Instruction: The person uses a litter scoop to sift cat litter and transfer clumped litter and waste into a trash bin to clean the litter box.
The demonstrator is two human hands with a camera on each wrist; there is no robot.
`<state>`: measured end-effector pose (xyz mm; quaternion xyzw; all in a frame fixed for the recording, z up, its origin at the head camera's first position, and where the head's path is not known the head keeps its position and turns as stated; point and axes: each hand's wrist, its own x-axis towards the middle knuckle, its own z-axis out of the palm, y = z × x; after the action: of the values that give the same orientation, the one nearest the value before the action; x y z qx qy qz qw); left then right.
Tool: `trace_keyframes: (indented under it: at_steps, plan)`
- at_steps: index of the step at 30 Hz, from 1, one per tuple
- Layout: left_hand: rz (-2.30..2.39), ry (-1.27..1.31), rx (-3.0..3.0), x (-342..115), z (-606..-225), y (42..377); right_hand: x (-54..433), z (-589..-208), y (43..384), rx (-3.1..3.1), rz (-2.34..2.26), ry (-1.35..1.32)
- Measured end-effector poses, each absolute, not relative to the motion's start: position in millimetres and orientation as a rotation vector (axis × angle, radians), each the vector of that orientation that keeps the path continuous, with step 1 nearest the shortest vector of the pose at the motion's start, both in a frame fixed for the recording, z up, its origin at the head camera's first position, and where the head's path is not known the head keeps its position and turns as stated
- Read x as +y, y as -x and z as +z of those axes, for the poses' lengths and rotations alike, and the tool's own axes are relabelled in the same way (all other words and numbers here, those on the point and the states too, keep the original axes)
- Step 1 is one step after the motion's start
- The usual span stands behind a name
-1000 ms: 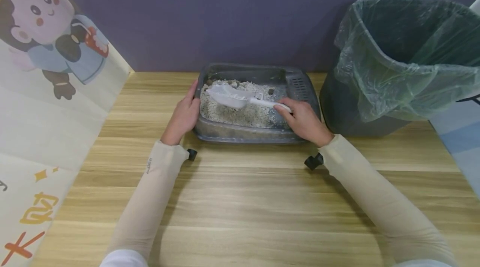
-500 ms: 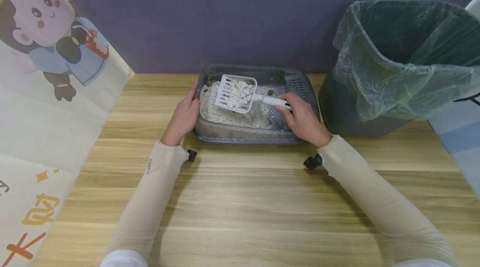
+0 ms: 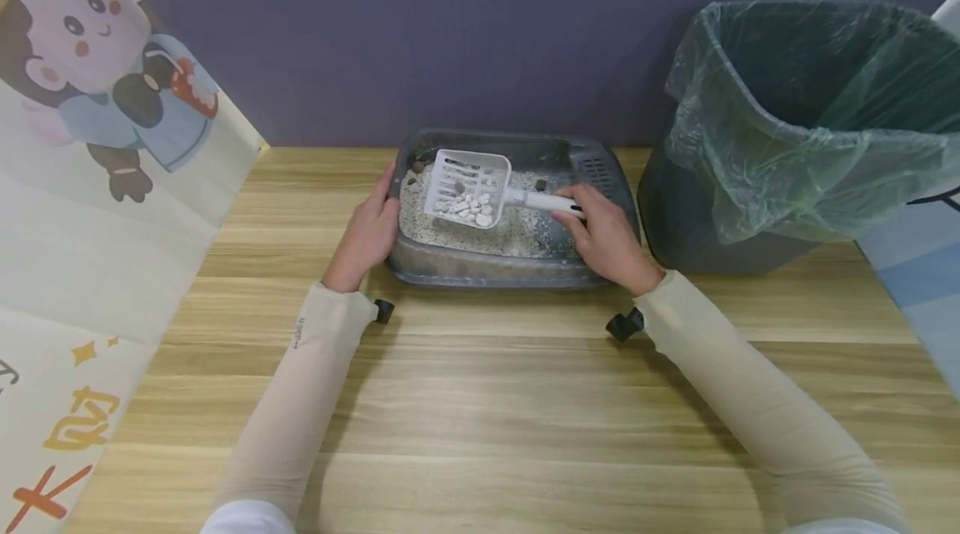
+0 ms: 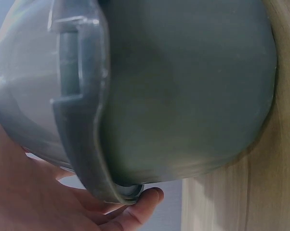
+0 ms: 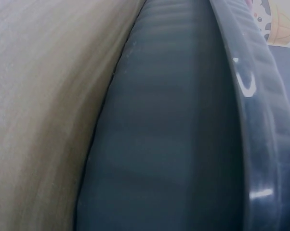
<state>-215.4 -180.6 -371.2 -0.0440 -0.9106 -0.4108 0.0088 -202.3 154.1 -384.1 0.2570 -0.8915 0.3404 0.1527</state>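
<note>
My right hand [image 3: 609,238] grips the handle of a white slotted litter scoop [image 3: 517,198] over the grey litter box [image 3: 480,271]. Whitish clumps [image 3: 472,209] and a dark lump lie in the scoop's head, which is level above the pale litter [image 3: 502,242]. At the box's left end my left hand [image 3: 367,226] holds the rim. In the left wrist view its fingers [image 4: 140,209] curl round the rim's edge. The right wrist view shows only the box's outer side wall [image 5: 154,125] and rim, with the right hand out of sight.
To the right stands a tall dark bin [image 3: 712,217] lined with a clear green plastic bag [image 3: 750,176], close beside the litter box. A purple wall panel [image 3: 450,34] rises behind. Several dark lumps [image 3: 420,166] lie in the litter's back left corner. Wooden tabletop [image 3: 480,401] spreads in front.
The scoop has turned from tilted to level. Fine litter has fallen through its slots, leaving clumps toward the near side. My left hand stays on the rim.
</note>
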Motion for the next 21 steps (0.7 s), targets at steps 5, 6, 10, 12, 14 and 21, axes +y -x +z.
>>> trace_keyframes:
  at_steps: [5,6,10,12,14,21]
  plan:
    - [-1.285,0.13,-2.843,-180.6,-371.2,214.7,154.6,-382.2,200.2,-2.623,1.015,-0.708]
    - [-1.284,0.129,-2.843,-180.7,-371.4,214.6,154.7,-381.7,199.8,-2.629,1.022,-0.707]
    - [-1.286,0.131,-2.841,-181.0,-371.8,214.6,155.5,-381.0,199.6,-2.648,1.048,-0.709]
    - [-1.3,0.125,-2.842,-181.1,-372.1,214.6,155.8,-381.3,200.2,-2.658,1.054,-0.707]
    - [-1.303,0.121,-2.84,-181.2,-372.4,214.7,155.8,-381.3,200.5,-2.667,1.054,-0.708]
    - [-1.296,0.122,-2.845,-181.1,-372.2,214.9,156.6,-382.6,201.1,-2.648,1.068,-0.725]
